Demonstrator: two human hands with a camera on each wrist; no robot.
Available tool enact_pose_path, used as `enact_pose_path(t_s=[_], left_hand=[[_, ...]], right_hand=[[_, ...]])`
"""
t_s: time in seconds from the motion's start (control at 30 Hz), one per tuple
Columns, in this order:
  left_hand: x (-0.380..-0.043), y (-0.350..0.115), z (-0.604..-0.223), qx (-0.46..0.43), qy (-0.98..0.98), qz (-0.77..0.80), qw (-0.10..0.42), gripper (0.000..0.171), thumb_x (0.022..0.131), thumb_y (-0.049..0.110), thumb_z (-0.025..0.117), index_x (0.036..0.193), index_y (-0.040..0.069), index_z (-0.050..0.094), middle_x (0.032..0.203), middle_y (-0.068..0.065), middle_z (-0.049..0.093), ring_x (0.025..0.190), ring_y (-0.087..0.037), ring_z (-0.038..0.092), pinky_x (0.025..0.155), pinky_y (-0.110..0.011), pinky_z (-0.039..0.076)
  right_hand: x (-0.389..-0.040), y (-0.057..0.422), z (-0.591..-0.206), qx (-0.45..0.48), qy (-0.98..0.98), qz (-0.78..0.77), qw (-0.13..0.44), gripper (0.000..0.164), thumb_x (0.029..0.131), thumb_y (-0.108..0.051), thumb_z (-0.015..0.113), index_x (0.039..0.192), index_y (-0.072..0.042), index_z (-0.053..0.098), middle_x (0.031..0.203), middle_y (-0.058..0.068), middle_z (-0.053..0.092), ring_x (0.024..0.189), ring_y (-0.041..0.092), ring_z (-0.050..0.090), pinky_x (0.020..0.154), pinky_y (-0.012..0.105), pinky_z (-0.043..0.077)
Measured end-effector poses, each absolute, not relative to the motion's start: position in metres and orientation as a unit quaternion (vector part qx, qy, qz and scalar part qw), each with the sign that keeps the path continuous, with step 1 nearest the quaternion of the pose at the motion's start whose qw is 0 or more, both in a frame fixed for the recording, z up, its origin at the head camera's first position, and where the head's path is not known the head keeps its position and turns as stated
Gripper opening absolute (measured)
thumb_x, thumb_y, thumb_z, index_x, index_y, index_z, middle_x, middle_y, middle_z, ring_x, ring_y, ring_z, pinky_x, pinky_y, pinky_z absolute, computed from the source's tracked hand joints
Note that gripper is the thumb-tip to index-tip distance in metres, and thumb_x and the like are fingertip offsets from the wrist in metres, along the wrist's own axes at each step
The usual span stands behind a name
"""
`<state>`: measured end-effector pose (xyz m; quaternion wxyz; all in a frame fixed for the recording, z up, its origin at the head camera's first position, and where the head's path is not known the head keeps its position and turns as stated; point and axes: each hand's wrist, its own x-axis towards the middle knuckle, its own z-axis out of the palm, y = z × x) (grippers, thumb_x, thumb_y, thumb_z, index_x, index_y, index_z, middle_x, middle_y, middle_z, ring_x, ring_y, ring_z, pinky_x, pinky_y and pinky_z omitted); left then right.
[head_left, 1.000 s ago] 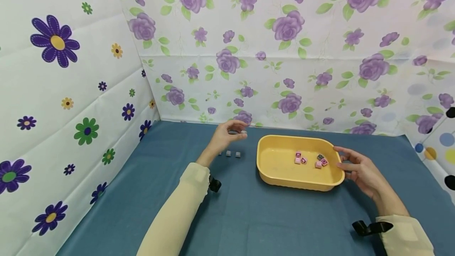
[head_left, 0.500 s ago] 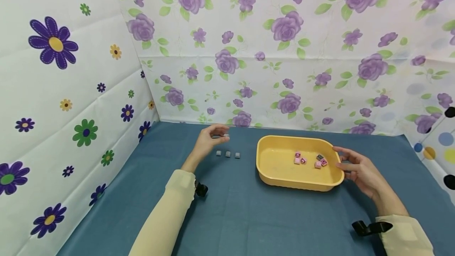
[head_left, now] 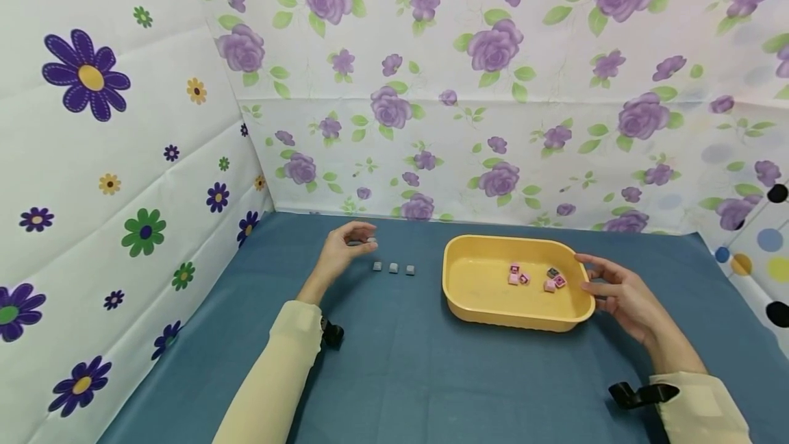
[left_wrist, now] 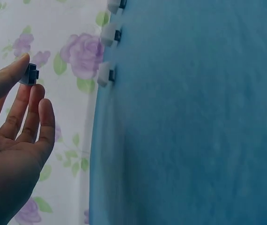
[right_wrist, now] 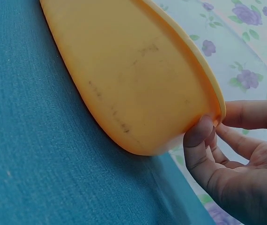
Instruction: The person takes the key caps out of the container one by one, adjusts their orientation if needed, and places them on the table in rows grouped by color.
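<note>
Thumb and fingertips of my left hand point(head_left: 339, 252) pinch a small white-topped piece with a dark stub point(left_wrist: 31, 75), held above the far part of the blue cloth. Just right of that hand, similar white pieces stand in a short row: a left one point(head_left: 377, 266), a middle one point(head_left: 393, 268) and a right one point(head_left: 410, 270). My right hand point(head_left: 625, 297) grips the right end of a yellow tray point(head_left: 481, 307), its thumb point(right_wrist: 200, 133) against the outer wall below the rim. Inside the tray lie several small pink pieces point(head_left: 514, 279) and a dark-topped one point(head_left: 553, 272).
Blue cloth point(head_left: 425, 375) covers the table. A flowered sheet point(head_left: 431, 81) hangs behind its far edge, and another sheet point(head_left: 148, 177) slants along the left. Black wrist straps point(head_left: 641, 396) are on the forearms.
My left hand has moved left and a little down with the white-topped piece, past the row, so the row's left piece now shows fully. The right hand and tray stay in place.
</note>
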<state>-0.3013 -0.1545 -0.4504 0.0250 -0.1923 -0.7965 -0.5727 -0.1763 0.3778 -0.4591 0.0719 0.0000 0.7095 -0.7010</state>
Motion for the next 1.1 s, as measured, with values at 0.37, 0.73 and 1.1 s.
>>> enact_pose_path(t_s=[0.37,0.73,1.1], left_hand=[[-0.296,-0.177,-0.460,-0.172,-0.817,-0.550,0.022,0.043,0.094,0.012,0.080,0.133,0.001,0.067,0.121,-0.019,0.068,0.106,-0.028,0.064,0.089,-0.040,0.056],[-0.299,-0.179,-0.465,-0.132,-0.854,-0.503,-0.015,0.042,0.094,0.009,0.079,0.133,0.002,0.067,0.117,-0.015,0.071,0.104,-0.029,0.066,0.089,-0.045,0.056],[-0.298,-0.174,-0.463,-0.106,-0.882,-0.459,-0.036,0.038,0.091,0.005,0.080,0.128,0.003,0.071,0.108,-0.012,0.070,0.098,-0.027,0.067,0.084,-0.043,0.056]], right_hand=[[-0.177,0.377,-0.458,-0.001,0.712,-0.698,0.074,0.065,0.101,-0.007,0.069,0.160,-0.011,0.041,0.109,0.002,0.051,0.088,0.013,0.058,0.073,0.030,0.060],[-0.176,0.376,-0.460,0.000,0.715,-0.695,0.073,0.064,0.101,-0.008,0.069,0.159,-0.013,0.043,0.109,0.002,0.051,0.090,0.014,0.056,0.073,0.030,0.060],[-0.175,0.378,-0.459,0.004,0.717,-0.694,0.072,0.064,0.101,-0.008,0.069,0.159,-0.013,0.043,0.109,0.001,0.051,0.090,0.013,0.055,0.074,0.030,0.060]])
